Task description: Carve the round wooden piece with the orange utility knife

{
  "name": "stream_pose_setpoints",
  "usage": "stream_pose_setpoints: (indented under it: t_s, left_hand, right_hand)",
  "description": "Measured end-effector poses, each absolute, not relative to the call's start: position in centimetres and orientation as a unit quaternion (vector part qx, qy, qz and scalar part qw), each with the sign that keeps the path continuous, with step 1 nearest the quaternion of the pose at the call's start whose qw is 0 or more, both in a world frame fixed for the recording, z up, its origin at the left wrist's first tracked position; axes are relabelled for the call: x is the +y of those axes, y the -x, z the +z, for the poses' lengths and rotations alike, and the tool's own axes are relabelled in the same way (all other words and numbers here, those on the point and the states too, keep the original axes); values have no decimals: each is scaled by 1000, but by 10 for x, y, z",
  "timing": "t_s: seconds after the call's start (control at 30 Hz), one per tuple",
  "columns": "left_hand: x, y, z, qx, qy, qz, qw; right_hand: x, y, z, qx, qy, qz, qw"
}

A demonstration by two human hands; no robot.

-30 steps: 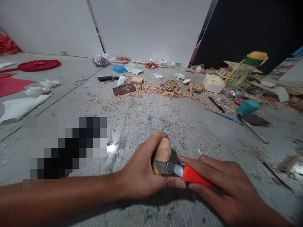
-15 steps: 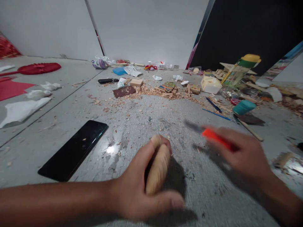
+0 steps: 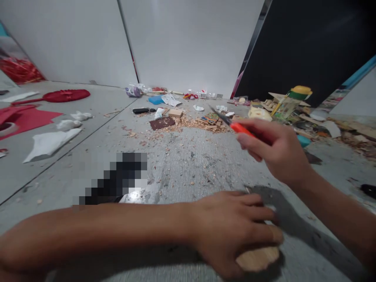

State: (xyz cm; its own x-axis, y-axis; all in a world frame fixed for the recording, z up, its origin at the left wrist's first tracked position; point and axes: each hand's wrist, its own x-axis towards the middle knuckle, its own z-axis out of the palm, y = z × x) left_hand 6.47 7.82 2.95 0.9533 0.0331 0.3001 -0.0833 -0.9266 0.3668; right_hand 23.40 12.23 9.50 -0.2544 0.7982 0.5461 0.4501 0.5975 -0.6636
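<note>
My right hand [image 3: 279, 150] is raised above the floor, closed round the orange handle of a craft knife [image 3: 241, 129]. Its dark pointed blade slants up and to the left, away from me. Low in front of me, my left hand [image 3: 232, 231] lies palm down, fingers curled over a pale carved piece of wood [image 3: 258, 259]. Only the near end of the wood shows under the fingers; the rest is covered. The blade and the wood are well apart.
Wood shavings [image 3: 190, 123] and small blocks litter the grey floor [image 3: 176, 168] ahead. A pixelated dark shape [image 3: 111, 180] lies beyond my left forearm. White tissue [image 3: 53, 143] and a red fan [image 3: 67, 95] are at left; a yellow-lidded bottle [image 3: 293, 102] stands among scraps at right.
My left hand has moved right with the wood and turned palm down over it. The right hand has lifted the knife up and slightly left. The view has shifted a little.
</note>
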Motion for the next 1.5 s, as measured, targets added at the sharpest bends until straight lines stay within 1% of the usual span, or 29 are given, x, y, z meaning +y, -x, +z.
stream_pose_setpoints:
  t_s: [0.03,0.1,0.2,0.3,0.4,0.47,0.57,0.63,0.67,0.73,0.83,0.93,1.03,1.1,1.2,1.27,1.3,1.4,1.5]
  left_hand:
    - [80,-74,34,-35,-982,118,141]
    - [82,-94,39,-52,-993,79,77]
    - [82,-118,36,-36,-995,90,30]
    - [86,-124,28,-28,-994,104,13]
    - [100,-116,24,16,-991,133,0]
    - [112,-107,26,79,-985,155,8]
    - [129,-98,35,220,-955,197,33]
    - [133,-95,42,273,-938,210,40]
    - [131,-96,43,270,-940,205,42]
    - [123,-102,43,216,-959,175,52]
    - [102,-122,33,58,-989,117,67]
    - [86,-142,23,-54,-991,107,53]
    - [87,-145,23,-43,-991,119,41]
    - [94,-134,26,20,-987,153,47]
    - [101,-105,30,143,-963,214,83]
    - [96,-83,29,169,-936,261,165]
    - [89,-72,27,178,-917,280,221]
    - [64,-44,21,290,-820,322,374]
    - [45,-27,15,354,-762,316,441]
  right_hand:
    - [128,-218,107,-770,373,218,470]
    - [137,-184,130,-773,310,254,491]
    - [148,-141,155,-782,245,287,496]
    - [157,-123,160,-788,222,297,492]
    - [165,-134,151,-789,224,307,483]
    - [169,-151,143,-776,233,314,494]
    - [170,-179,133,-752,273,310,513]
    - [168,-193,129,-744,293,303,519]
    - [167,-197,129,-743,298,299,520]
    - [165,-198,129,-746,301,293,517]
    - [163,-188,133,-754,294,285,514]
    - [162,-175,138,-776,267,271,504]
    - [159,-174,141,-801,249,237,490]
    - [156,-184,140,-803,263,210,491]
    - [145,-212,130,-782,307,177,513]
    - [134,-235,118,-768,348,154,515]
    - [126,-247,111,-767,371,140,505]
    - [98,-274,87,-787,414,93,449]
    - [71,-285,62,-829,393,55,395]
